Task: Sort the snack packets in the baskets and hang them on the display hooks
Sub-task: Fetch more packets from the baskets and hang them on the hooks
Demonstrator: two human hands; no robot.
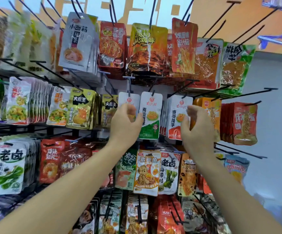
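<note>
left hand (126, 123) curled at 9 o'clock of green-white packet (151, 115), can't tell grip (blurred) | right hand (196, 127) fingers apart, empty, 3 o'clock of red-white packet (177, 114)

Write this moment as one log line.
left hand: at left white packet | right hand: at white-red packet | grip: unclear

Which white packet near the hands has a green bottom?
The middle white packet, between the left hand and right hand; the white stack to its right ends in red instead.
</note>
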